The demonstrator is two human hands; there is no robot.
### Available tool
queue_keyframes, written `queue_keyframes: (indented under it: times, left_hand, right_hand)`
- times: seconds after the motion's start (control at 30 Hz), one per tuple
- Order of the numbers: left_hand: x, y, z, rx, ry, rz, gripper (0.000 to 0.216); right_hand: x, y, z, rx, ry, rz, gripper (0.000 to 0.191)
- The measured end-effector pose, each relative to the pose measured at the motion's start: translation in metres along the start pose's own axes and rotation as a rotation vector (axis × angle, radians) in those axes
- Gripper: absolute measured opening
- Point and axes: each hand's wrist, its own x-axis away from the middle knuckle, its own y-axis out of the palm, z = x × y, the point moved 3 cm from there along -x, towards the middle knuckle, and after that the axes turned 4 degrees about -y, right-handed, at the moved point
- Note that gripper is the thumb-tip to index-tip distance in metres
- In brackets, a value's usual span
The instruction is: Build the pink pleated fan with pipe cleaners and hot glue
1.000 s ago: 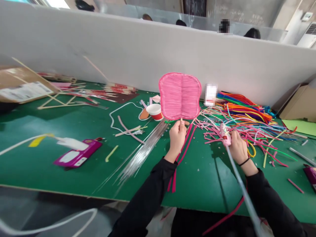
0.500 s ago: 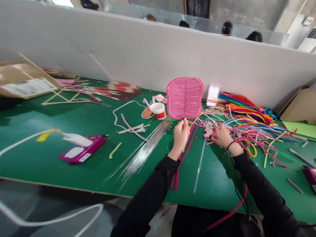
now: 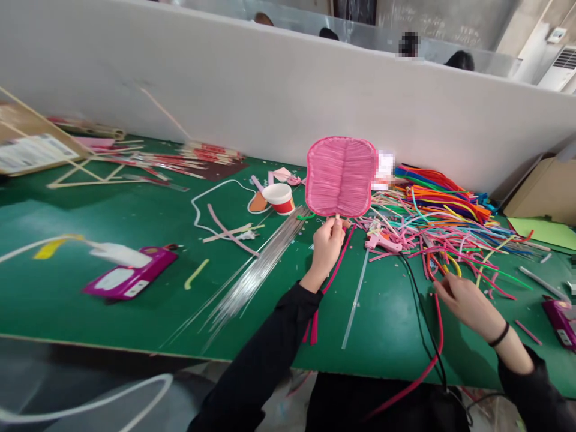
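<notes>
Your left hand is clenched round the thin stick of the pink fan, holding it upright above the green tabletop, just right of the paper cup. Your right hand lies low and loose, fingertips at a red cord. I can't tell if it's gripping. The pink glue gun lies between your hands, beside the heap of coloured strands.

One pink fan, one glue gun, one paper cup, and two magenta boxes: one box at nine o'clock, one box at three!
</notes>
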Motion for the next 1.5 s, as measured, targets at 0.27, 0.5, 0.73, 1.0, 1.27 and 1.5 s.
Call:
queue_keyframes:
  times: [0.27, 0.5, 0.73, 1.0, 1.27, 1.5]
  left_hand:
    - [0.009, 0.010, 0.013, 0.133, -0.017, -0.160, 0.038]
    - [0.020, 0.017, 0.023, 0.223, -0.098, -0.293, 0.038]
    - [0.039, 0.027, 0.034, 0.415, -0.206, -0.459, 0.044]
    - [0.054, 0.033, 0.033, 0.560, -0.399, -0.596, 0.049]
    - [0.059, 0.035, 0.040, 0.535, -0.397, -0.606, 0.050]
    - [0.061, 0.037, 0.039, 0.486, -0.421, -0.592, 0.046]
  right_hand:
    - [0.049, 0.058, 0.010, -0.143, -0.002, 0.245, 0.033]
    - [0.003, -0.042, 0.048, -0.696, 0.129, 0.577, 0.031]
    - [0.000, -0.139, -0.027, -0.605, -0.107, 1.343, 0.012]
    - [-0.028, -0.001, -0.095, 0.003, -0.773, 0.893, 0.064]
    - [-0.033, 0.006, -0.066, 0.110, -0.649, 0.935, 0.071]
    - [-0.037, 0.020, -0.062, 0.049, -0.617, 0.872, 0.064]
